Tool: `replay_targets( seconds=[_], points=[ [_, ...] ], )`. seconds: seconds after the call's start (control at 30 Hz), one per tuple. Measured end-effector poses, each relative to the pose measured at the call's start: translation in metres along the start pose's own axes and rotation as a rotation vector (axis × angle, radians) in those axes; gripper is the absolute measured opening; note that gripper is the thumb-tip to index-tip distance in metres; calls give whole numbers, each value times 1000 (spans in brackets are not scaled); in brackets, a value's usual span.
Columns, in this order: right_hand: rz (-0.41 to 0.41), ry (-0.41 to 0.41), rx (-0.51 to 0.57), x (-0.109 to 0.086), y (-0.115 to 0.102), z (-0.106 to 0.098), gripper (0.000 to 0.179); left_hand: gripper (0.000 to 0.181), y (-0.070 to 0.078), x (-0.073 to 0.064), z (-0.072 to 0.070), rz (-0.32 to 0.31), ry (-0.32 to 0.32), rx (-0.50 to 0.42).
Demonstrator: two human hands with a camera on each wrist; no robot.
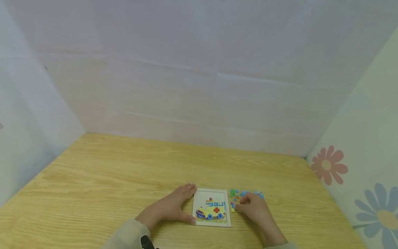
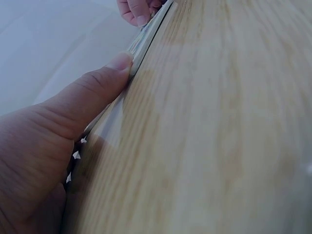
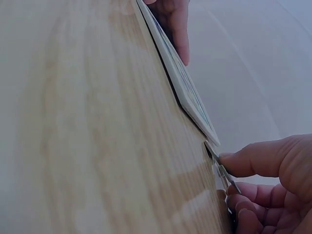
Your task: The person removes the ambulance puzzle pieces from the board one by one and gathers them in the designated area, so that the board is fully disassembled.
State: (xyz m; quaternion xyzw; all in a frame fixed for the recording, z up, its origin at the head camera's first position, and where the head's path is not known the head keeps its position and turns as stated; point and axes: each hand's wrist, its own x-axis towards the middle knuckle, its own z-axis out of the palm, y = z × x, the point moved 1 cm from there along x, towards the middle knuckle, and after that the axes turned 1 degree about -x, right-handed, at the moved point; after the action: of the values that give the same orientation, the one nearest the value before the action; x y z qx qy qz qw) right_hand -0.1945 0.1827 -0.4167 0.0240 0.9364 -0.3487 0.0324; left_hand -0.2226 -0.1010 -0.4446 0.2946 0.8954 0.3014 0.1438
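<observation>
A square puzzle tray (image 1: 213, 224) with a pale rim lies flat on the table. Its lower part shows a yellow ambulance picture (image 1: 216, 204) with a red cross; the upper part is bare. My left hand (image 1: 172, 207) spreads along the tray's left side, fingers at the far corner and thumb (image 2: 109, 78) against the near corner. Right of the tray, my right hand (image 1: 255, 208) pinches a thin puzzle piece (image 3: 230, 180) between thumb and finger, tilted above the pieces there. Its printed face is mostly hidden. Several colourful loose pieces (image 1: 234, 192) lie around and partly under this hand.
The wood-grain table (image 1: 124, 173) extends left of, behind and right of the tray. A pale wall covering (image 1: 186, 86) rises at the back, and a flower-printed panel (image 1: 373, 138) stands on the right. A dark band (image 1: 146, 242) circles the left wrist.
</observation>
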Motion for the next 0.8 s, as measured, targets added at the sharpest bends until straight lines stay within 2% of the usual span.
replay_targets(
  seconds=[0.5,0.8],
  points=[
    [3,-14,-62,4,3,0,23,109,0,0,0,-5,-1,-16],
    [-6,-23,-46,6,6,1,21,109,1,-1,-2,-4,5,-20]
  ],
)
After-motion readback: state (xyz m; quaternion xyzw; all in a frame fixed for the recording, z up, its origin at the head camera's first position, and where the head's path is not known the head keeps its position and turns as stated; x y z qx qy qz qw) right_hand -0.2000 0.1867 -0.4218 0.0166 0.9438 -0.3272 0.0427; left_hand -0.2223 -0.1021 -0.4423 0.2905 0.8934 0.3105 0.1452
